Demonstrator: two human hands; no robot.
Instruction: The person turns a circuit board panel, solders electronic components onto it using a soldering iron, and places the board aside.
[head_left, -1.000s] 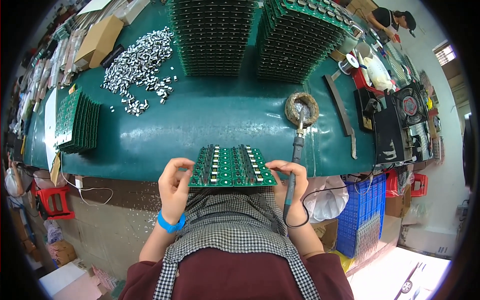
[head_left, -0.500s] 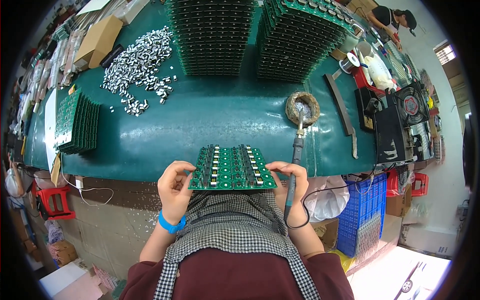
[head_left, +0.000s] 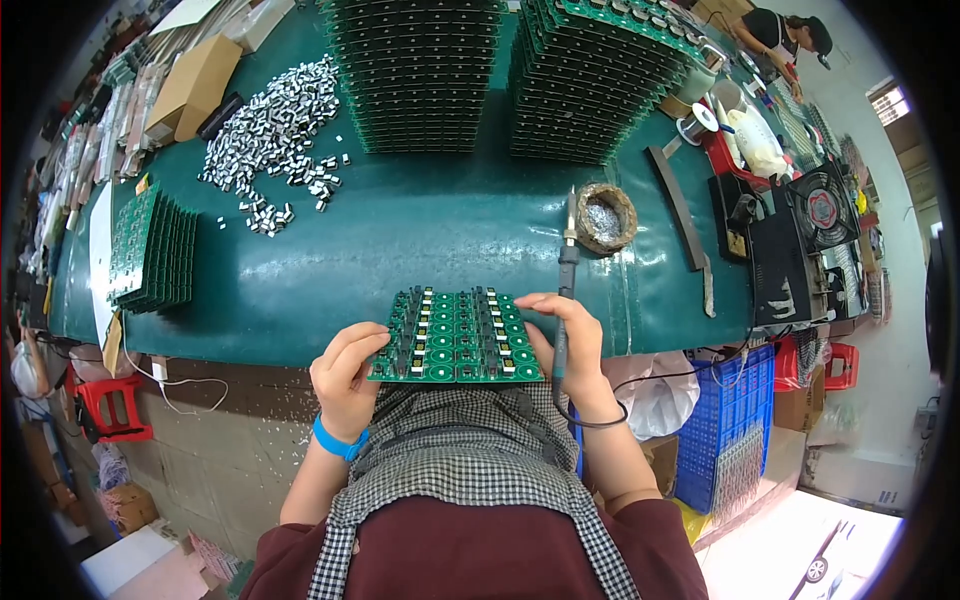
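Observation:
A green circuit board (head_left: 460,342) with rows of black and white parts is held up at the table's front edge, its face toward me. My left hand (head_left: 346,372) pinches its left edge. At the right edge, my right hand (head_left: 580,345) has its thumb and index finger against the board, while a soldering iron (head_left: 568,272) lies in the same hand. The iron points away from me, its tip just left of a round, crusted pot (head_left: 627,238) with silvery material inside. A cord loops from the handle's lower end round my right wrist.
Tall stacks of circuit boards (head_left: 415,85) stand at the back, with a smaller board stack (head_left: 150,250) at the left. Loose metallic parts (head_left: 270,125) are heaped behind it. On the right are a dark bar (head_left: 678,208), a solder spool (head_left: 698,124) and a fan unit (head_left: 820,210). Someone (head_left: 775,45) works far right.
The soldering iron's tip has come out of the pot and swung to its left. My right hand has shifted slightly left and up along the board's edge. The board has moved slightly left.

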